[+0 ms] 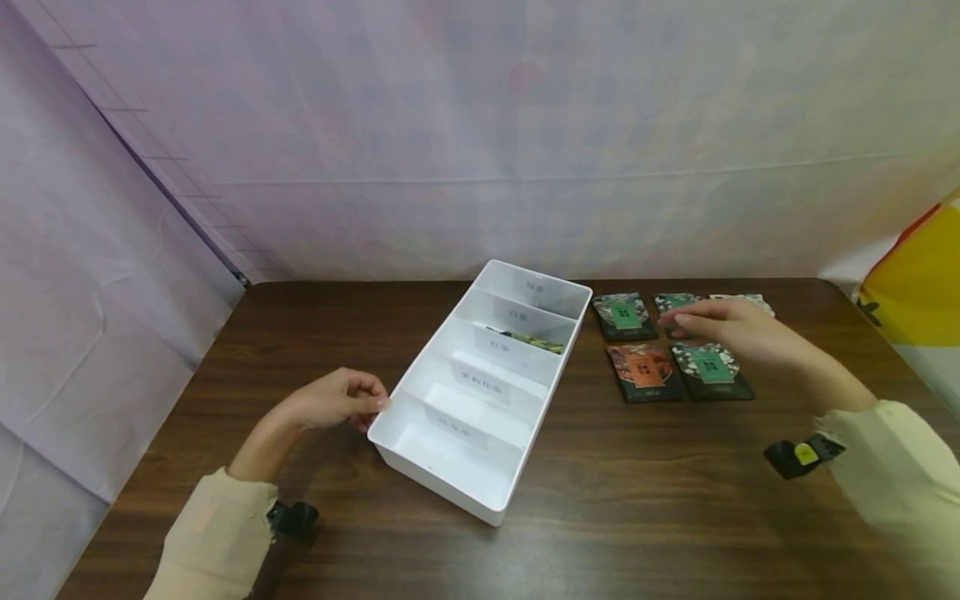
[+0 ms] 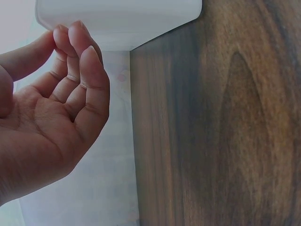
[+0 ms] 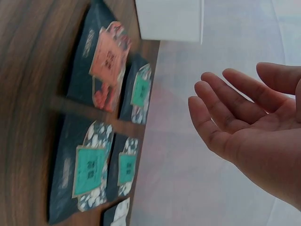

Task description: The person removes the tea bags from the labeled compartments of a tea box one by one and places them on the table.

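Note:
A long white divided box (image 1: pixel 435 490) stands at a slant on the table, its cross dividers bearing printed labels. My left hand (image 1: pixel 330 400) holds its near left corner, thumb on the rim and fingertips curled at the edge. A green patterned packet (image 1: pixel 534 342) lies in the second compartment from the far end. Over the sachets to the right hovers my right hand (image 1: pixel 738 329), fingers loosely extended, holding nothing. Below it lie an orange-labelled sachet (image 1: pixel 645 373) and a green-labelled sachet (image 1: pixel 711 371). Behind are another green-labelled sachet (image 1: pixel 624 317) and two partly hidden by the hand.
The brown wooden table (image 1: pixel 600 517) ends at a pale cloth backdrop (image 1: pixel 480 150). Another white cloth (image 1: pixel 60 292) hangs on the left. Something yellow and red (image 1: pixel 915 275) shows at the far right. Both wrists wear dark straps with small cameras.

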Demonstrator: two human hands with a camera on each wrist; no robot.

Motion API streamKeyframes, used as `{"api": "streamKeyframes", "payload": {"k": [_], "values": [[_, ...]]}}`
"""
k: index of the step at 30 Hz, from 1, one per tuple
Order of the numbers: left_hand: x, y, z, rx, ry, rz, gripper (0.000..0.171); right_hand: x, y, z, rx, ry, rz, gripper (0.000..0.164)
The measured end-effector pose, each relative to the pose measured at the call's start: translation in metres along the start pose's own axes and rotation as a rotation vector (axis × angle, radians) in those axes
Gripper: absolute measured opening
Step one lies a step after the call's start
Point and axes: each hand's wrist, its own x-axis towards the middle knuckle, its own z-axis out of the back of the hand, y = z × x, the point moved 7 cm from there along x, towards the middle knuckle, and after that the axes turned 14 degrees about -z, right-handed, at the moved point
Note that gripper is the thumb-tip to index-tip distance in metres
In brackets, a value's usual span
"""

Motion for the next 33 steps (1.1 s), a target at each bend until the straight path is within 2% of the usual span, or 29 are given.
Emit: {"api": "streamKeyframes", "payload": {"k": [6, 12, 20, 25, 33], "values": [[0.0, 0.001, 0.0, 0.005, 0.0, -0.003, 0.015, 0.002, 0.018, -0.004, 0.049, 0.013, 0.057, 0.043], [0.0, 0.0, 0.0, 0.002, 0.0, -0.001, 0.015, 0.009, 0.029, -0.01, 0.12, 0.044, 0.029, 0.043], [0.0, 0.0, 0.0, 0.0, -0.001, 0.002, 0.015, 0.014, 0.045, -0.022, 0.065, 0.046, 0.05, 0.039], [0.0, 0.0, 0.0, -0.003, -0.002, -0.002, 0.015, 0.019, 0.057, -0.031, 0.091, 0.075, 0.05, 0.036], [0.0, -0.001, 0.0, 0.001, 0.0, -0.01, 0.015, 0.025, 0.08, -0.049, 0.108, 0.11, 0.132, 0.031]]}}
